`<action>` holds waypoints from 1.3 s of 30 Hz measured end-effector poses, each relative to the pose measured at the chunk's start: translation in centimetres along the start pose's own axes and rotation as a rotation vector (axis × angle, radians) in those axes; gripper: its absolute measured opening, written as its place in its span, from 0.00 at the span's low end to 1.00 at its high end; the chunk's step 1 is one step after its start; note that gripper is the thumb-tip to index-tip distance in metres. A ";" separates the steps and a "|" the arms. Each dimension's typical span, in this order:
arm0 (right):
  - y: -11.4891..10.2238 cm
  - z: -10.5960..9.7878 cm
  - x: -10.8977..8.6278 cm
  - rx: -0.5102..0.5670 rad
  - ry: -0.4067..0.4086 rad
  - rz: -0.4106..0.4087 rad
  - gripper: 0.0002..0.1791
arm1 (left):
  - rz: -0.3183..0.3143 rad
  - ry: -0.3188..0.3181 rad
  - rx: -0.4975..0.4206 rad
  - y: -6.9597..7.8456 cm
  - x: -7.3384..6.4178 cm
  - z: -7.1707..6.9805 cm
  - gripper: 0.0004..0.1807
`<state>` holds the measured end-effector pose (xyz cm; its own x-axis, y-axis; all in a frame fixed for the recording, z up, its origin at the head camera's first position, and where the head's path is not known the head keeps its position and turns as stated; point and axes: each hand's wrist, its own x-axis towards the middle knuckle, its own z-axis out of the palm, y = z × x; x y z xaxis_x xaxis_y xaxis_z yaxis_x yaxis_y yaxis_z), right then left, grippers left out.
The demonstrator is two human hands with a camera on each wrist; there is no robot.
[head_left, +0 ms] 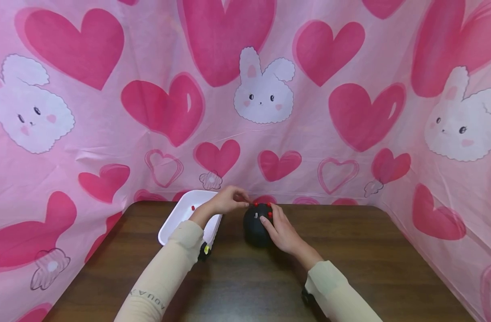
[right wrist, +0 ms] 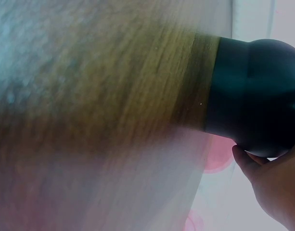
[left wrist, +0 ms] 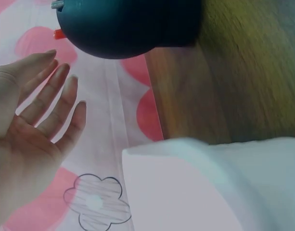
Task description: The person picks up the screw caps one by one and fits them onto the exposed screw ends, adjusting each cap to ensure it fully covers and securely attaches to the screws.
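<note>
A black, round-topped object (head_left: 256, 235) stands on the table with several small red pieces (head_left: 270, 215) and a silver peg (head_left: 256, 215) on its upper part. My right hand (head_left: 284, 230) holds its right side, thumb on the front; in the right wrist view the hand (right wrist: 277, 187) is partly cut off by the frame. To the left of the top, my left hand (head_left: 228, 200) has its fingertips close to a red piece (head_left: 256, 204). In the left wrist view, this hand's fingers (left wrist: 50, 96) are loosely extended, with nothing visible between them, just apart from the black object (left wrist: 123, 24).
A white tray (head_left: 168, 222) stands left of the black object, under the left forearm, with a small red piece (head_left: 193, 208) inside. The brown wooden table (head_left: 245, 286) ends at a pink heart-and-rabbit cloth (head_left: 225, 129) behind.
</note>
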<state>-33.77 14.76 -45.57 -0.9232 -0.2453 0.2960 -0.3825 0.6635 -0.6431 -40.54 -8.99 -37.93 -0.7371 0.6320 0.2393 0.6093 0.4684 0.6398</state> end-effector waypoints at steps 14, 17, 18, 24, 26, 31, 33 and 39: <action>0.0 -0.2 0.0 0.006 0.013 -0.017 0.39 | -0.043 0.028 0.100 -1.0 -1.6 -2.1 0.05; -0.1 -0.3 0.1 0.005 0.003 -0.011 0.40 | -0.042 0.039 0.130 -1.4 -2.0 -2.6 0.05; -0.1 -0.3 0.1 0.005 -0.001 -0.009 0.40 | -0.042 0.045 0.145 -1.5 -2.1 -2.7 0.05; -0.1 -0.2 0.0 0.003 -0.011 -0.006 0.41 | -0.047 0.060 0.226 -2.6 -3.1 -3.5 0.05; -0.1 -0.2 0.0 0.004 -0.007 -0.008 0.41 | -0.053 0.064 0.255 -2.8 -3.3 -3.8 0.04; 0.1 -0.2 0.0 -0.001 -0.006 -0.008 0.41 | -0.105 0.068 0.310 -3.5 -4.0 -4.6 0.06; 0.2 -0.2 0.1 -0.003 -0.011 -0.003 0.40 | -0.130 0.065 0.323 -3.9 -4.3 -4.9 0.06; 0.1 -0.1 0.1 0.005 -0.020 0.006 0.40 | -0.257 0.042 0.330 -5.0 -4.9 -5.3 0.08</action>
<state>-33.89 14.84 -45.51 -0.9260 -0.2553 0.2782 -0.3772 0.6617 -0.6480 -41.57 -17.71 -38.41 -0.8844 0.4463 0.1366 0.4601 0.7846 0.4156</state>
